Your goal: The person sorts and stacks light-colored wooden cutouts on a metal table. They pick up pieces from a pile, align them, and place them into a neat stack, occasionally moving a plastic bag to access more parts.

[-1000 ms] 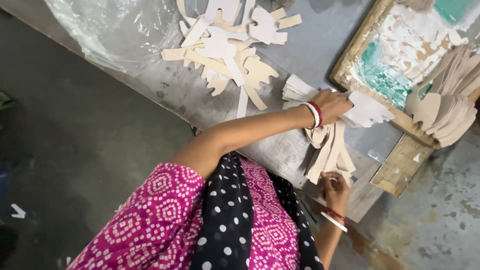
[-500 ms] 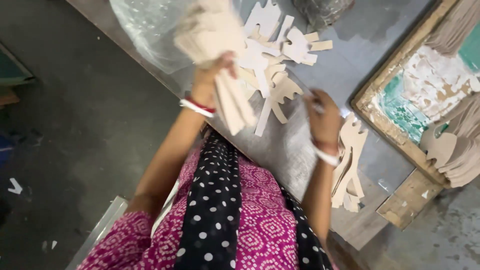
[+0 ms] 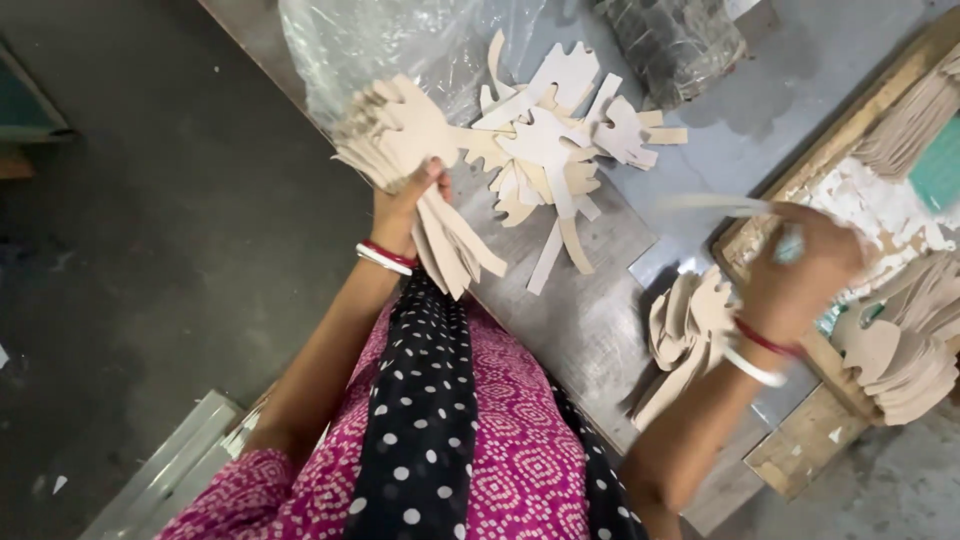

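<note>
I see a grey metal-topped table (image 3: 600, 330) running diagonally. On it lie a loose heap of pale cardboard cutouts (image 3: 550, 160), a crumpled clear plastic bag (image 3: 390, 50), a dark wrapped bundle (image 3: 680, 40), a smaller stack of cutouts (image 3: 680, 330) near the edge, and a wooden-framed board (image 3: 860, 200) with flaking paint.

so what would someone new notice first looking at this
Most striking is the thick fanned stack of pale tan, hand-shaped cardboard cutouts gripped in the left hand, raised over the grey table's near edge. Just beyond it a loose heap of the same flat cutouts lies beside a crinkled clear plastic bag. The right hand, blurred, sits near a paint-flaked wooden frame, with another pile of cutouts under the wrist.
</note>
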